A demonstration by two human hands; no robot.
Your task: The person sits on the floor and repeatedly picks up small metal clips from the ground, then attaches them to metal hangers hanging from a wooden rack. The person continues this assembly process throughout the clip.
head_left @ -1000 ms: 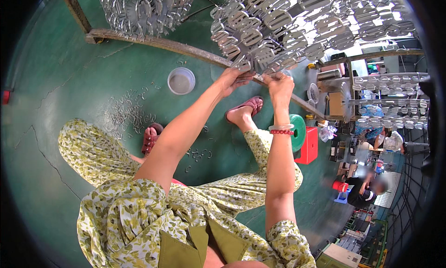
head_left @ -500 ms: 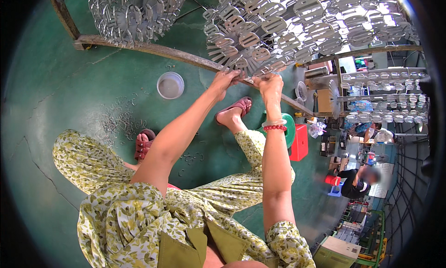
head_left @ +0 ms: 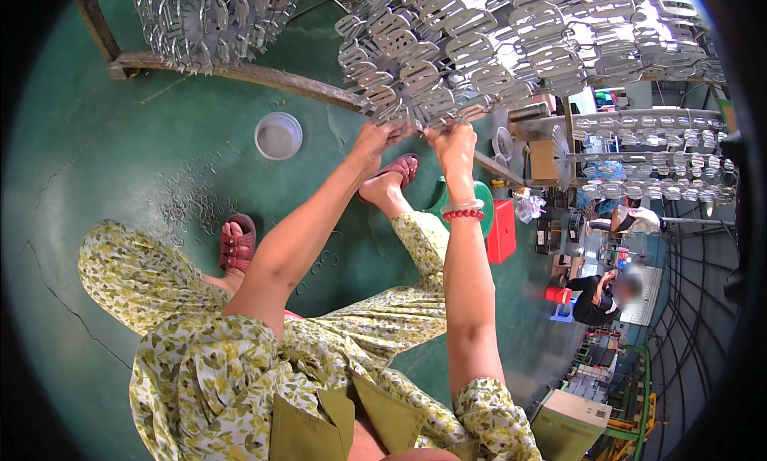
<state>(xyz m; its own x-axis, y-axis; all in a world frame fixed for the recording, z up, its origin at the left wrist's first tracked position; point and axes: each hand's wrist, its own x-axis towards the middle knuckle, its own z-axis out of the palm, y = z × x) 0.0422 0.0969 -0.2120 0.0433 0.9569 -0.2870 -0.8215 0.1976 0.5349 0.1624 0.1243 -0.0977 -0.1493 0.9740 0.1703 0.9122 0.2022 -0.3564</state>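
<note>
A person's left hand (head_left: 371, 145) and right hand (head_left: 454, 149) are touching shiny metal pieces (head_left: 403, 61), their grip too small to tell, a white tub (head_left: 278, 139) is sitting on green floor (head_left: 192, 117)

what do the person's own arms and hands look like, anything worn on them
The left hand and right hand are ungloved, and both forearms are bare. The left sleeve and right sleeve end above the elbows, in pale fabric with a yellow-green leaf print. On the right wrist are a pale bangle and a red beaded bracelet; none shows on the left.
</note>
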